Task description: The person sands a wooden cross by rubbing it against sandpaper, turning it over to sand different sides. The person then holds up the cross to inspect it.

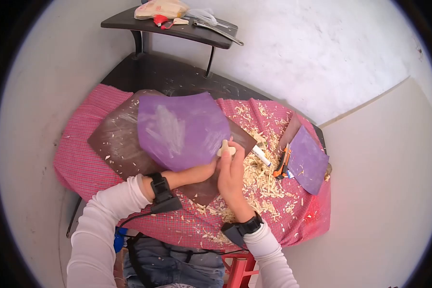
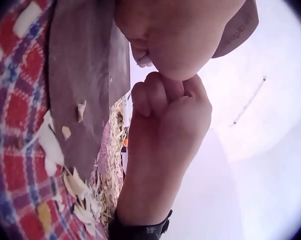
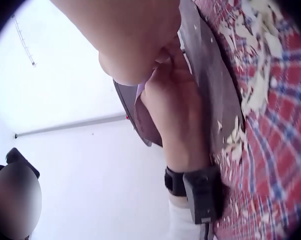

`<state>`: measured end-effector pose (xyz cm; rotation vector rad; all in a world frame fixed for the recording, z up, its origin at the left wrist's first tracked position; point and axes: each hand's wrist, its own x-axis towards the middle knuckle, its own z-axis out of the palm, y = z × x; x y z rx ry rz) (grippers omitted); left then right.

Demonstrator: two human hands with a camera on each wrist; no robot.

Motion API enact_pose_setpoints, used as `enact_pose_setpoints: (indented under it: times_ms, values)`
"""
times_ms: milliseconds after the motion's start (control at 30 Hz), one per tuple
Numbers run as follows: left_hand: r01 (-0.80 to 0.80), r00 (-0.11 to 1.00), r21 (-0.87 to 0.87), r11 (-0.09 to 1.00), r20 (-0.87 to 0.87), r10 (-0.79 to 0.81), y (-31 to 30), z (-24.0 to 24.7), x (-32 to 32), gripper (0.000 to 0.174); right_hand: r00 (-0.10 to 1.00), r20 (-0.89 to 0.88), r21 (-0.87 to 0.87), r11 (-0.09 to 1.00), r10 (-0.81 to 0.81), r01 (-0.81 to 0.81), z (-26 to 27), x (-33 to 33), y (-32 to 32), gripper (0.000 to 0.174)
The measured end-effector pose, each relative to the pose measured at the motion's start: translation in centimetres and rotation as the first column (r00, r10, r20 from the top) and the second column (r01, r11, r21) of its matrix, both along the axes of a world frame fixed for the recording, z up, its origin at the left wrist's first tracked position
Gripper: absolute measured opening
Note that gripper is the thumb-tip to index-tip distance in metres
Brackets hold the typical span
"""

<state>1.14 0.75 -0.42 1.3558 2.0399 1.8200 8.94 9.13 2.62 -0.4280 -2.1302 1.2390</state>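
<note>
A small pale wooden piece with a narrow upright end (image 1: pixel 225 150) is pinched by the right hand (image 1: pixel 231 180) at the lower right edge of a purple sheet (image 1: pixel 182 127). The purple sheet, marked with whitish rubbed patches, lies over a larger brown sheet (image 1: pixel 125 149). My left hand (image 1: pixel 199 174) meets the right hand beside the piece; its fingertips are hidden in the head view. In the left wrist view the right hand (image 2: pixel 165 110) has curled fingers against the left hand (image 2: pixel 175 35). The right wrist view shows the left hand (image 3: pixel 173 100) touching the right hand (image 3: pixel 130 40).
Wood shavings (image 1: pixel 259 182) cover the right of the red checked cloth (image 1: pixel 86 125). A white marker (image 1: pixel 261 156), an orange-black cutter (image 1: pixel 282 163) and a second purple sheet (image 1: pixel 308 161) lie there. Behind, a raised black shelf (image 1: pixel 177 32) holds a bag and a metal tool.
</note>
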Motion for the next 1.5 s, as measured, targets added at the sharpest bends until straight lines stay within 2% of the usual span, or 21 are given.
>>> enact_pose_setpoints:
  times_ms: [33,67,167,200,267,367,467,567,667,767,867,933,967,1033,1067,1167,1200,1267,1367,1433,1500]
  values:
    - [-0.042,0.996,-0.173,0.984,-0.080,0.029,-0.2,-0.4,-0.2,0.028,1.000,0.008,0.002,1.000,-0.020,0.020,0.4,0.0,-0.1,0.030]
    - [-0.092,0.986,-0.337,0.937,-0.160,0.039,-0.5,-0.9,-0.2,0.029,0.999,0.033,-0.114,0.993,-0.005,0.009,0.8,0.0,0.8,0.030]
    - [-0.039,0.998,-0.305,0.951,-0.052,0.025,-0.3,-0.4,0.3,0.029,0.998,-0.069,-0.090,0.996,-0.014,0.008,-0.4,-0.1,1.0,0.027]
    - [-0.044,0.995,-0.227,0.973,-0.092,0.024,0.0,-0.7,0.1,0.029,1.000,-0.002,-0.156,0.988,0.019,-0.019,0.2,0.2,0.0,0.027]
    - [-0.046,0.984,-0.088,0.995,-0.176,0.030,0.0,-1.8,-0.4,0.028,1.000,-0.006,-0.117,0.993,-0.001,0.000,0.3,0.1,-0.2,0.025]
    - [-0.031,0.977,-0.335,0.942,-0.209,-0.042,-0.8,0.1,-0.2,0.026,0.999,-0.050,-0.186,0.983,0.001,-0.010,-0.2,-0.4,0.5,0.023]
    - [-0.030,0.991,-0.163,0.986,-0.133,0.009,-0.1,-0.4,0.3,0.025,0.996,-0.083,-0.096,0.995,-0.030,0.022,-0.9,-0.5,1.4,0.025]
    - [0.041,0.995,-0.220,0.975,-0.080,-0.060,-0.4,-0.5,-0.2,0.027,0.999,0.019,-0.090,0.995,-0.036,0.038,0.6,0.0,-0.3,0.024]
    - [0.040,0.998,-0.277,0.960,-0.041,-0.053,-0.6,-0.1,-0.3,0.026,0.999,-0.018,0.023,0.999,-0.039,0.040,-0.8,-0.3,0.3,0.025]
    - [0.026,0.993,-0.258,0.966,-0.107,-0.055,-0.5,-0.2,0.1,0.026,0.997,-0.024,-0.037,0.997,-0.075,0.074,0.1,-0.3,1.5,0.026]
    - [0.062,0.998,-0.148,0.987,0.033,-0.057,-0.5,0.2,0.5,0.029,0.997,0.012,0.010,0.997,-0.080,0.080,0.3,0.0,0.6,0.026]
    - [0.138,0.990,-0.237,0.962,0.064,-0.127,-0.7,0.7,-0.3,0.032,0.996,-0.063,0.119,0.991,-0.058,0.065,-1.1,-0.1,-0.3,0.023]
    - [0.173,0.984,-0.281,0.944,0.085,-0.155,-0.9,0.9,-0.6,0.033,0.997,-0.057,0.094,0.994,-0.056,0.062,-1.1,-0.4,-0.1,0.023]
    - [0.095,0.993,-0.361,0.928,-0.026,-0.112,-0.9,0.5,-0.6,0.033,0.997,-0.038,0.035,0.997,-0.074,0.075,-0.2,-0.3,0.7,0.023]
    - [0.057,0.992,-0.390,0.919,-0.083,-0.097,-0.7,0.4,-0.5,0.033,0.997,0.031,0.001,0.997,-0.076,0.076,0.4,-0.1,1.3,0.028]
    - [0.107,0.993,-0.327,0.939,0.075,-0.087,-0.5,0.2,0.0,0.033,0.994,0.052,0.039,0.995,-0.096,0.094,0.6,0.1,0.5,0.028]
    - [0.150,0.987,-0.214,0.965,0.088,-0.134,-0.3,0.0,-0.1,0.032,0.997,0.008,0.103,0.992,-0.071,0.069,0.1,0.2,-0.1,0.028]
    - [0.221,0.971,0.009,0.975,0.093,-0.220,-0.3,-0.3,-0.7,0.031,0.997,0.044,0.138,0.989,-0.066,0.060,0.3,0.5,-0.8,0.027]
    - [0.071,0.990,-0.425,0.902,-0.083,-0.117,-0.6,0.3,-0.6,0.028,0.995,0.056,0.066,0.995,-0.080,0.077,0.2,0.0,0.3,0.027]
    - [0.076,0.991,-0.294,0.953,-0.084,-0.105,-0.4,-0.8,-0.3,0.025,0.995,0.062,0.015,0.997,-0.075,0.074,0.4,0.1,1.4,0.027]
    - [0.063,0.992,-0.183,0.981,-0.096,-0.082,-0.4,-0.6,-0.2,0.024,0.998,0.026,0.067,0.996,-0.059,0.057,-0.2,0.1,0.7,0.027]
